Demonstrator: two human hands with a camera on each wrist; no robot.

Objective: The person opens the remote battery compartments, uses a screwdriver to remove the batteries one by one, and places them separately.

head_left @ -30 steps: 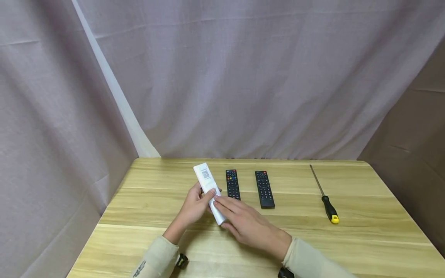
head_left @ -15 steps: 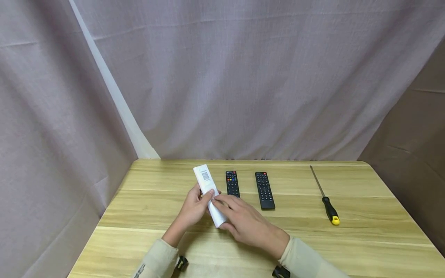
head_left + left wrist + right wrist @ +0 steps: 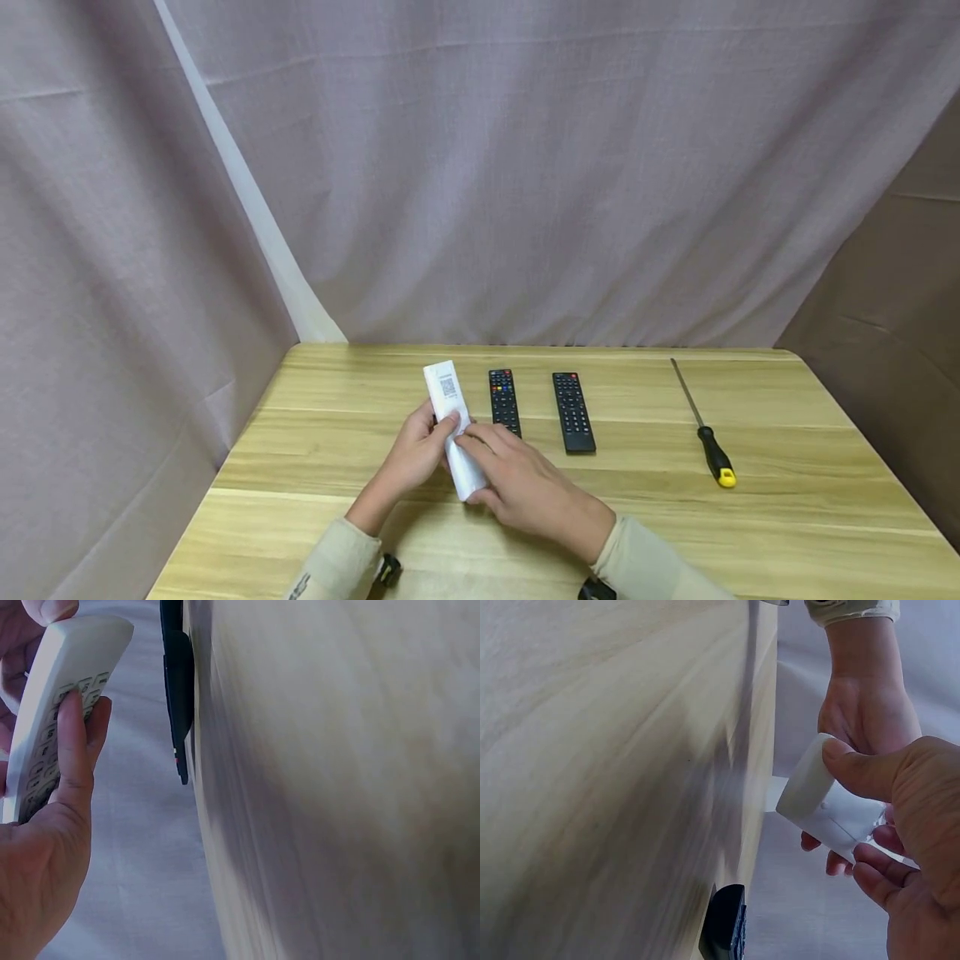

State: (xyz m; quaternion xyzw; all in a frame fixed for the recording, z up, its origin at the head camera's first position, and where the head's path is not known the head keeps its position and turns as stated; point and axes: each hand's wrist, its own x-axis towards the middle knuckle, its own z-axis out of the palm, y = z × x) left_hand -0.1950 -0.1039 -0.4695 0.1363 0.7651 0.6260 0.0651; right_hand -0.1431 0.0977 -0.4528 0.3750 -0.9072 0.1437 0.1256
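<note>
Gripping the white remote [image 3: 450, 402] back-up above the table [image 3: 817, 467], left of the black remotes [image 3: 574, 414], the left hand [image 3: 414, 446] is seemingly steadying it for the right hand [image 3: 528, 485], which is pinching its near end.

Head view softly lit, shadow being cast lower centre on the wooden tabletop [image 3: 427, 537], the white remote control [image 3: 462, 468] nearly bleached; wrist views are dimmed, bluish, blurred.

The head view looks forward and down from above the near side of the worktop [image 3: 780, 533], reaching both far corners. The wrist views, low and tipped sideways, look closely along the left hand [image 3: 416, 446] and right hand [image 3: 525, 483]; all three share the white remote [image 3: 448, 398].
</note>
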